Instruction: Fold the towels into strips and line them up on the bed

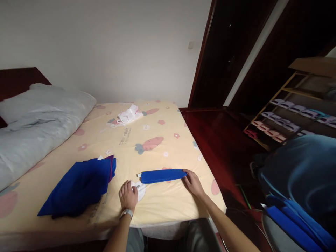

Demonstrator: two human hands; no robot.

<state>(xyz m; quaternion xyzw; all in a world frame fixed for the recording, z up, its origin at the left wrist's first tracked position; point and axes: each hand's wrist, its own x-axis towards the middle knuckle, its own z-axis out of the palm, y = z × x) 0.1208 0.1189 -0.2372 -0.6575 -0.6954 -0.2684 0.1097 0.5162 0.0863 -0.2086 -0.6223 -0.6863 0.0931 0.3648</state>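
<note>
A blue cloth folded into a long narrow strip (163,175) lies crosswise on the bed, with a small white tag at its left end. At the strip's right end, my right hand (193,182) has its fingers closed on the cloth. My left hand (128,195), with a watch on its wrist, rests on the sheet just left of and below the strip, fingers slightly apart and holding nothing. Further left, a loose pile of blue cloth (81,183) shows a purple edge and a white tag.
The patterned bed sheet (181,147) carries a crumpled white plastic bag (130,114) and a grey quilt (34,122). On the right, more folded blue cloths (291,224) lie on a chair beside a dark blue heap (299,171). A shoe rack (299,91) stands behind.
</note>
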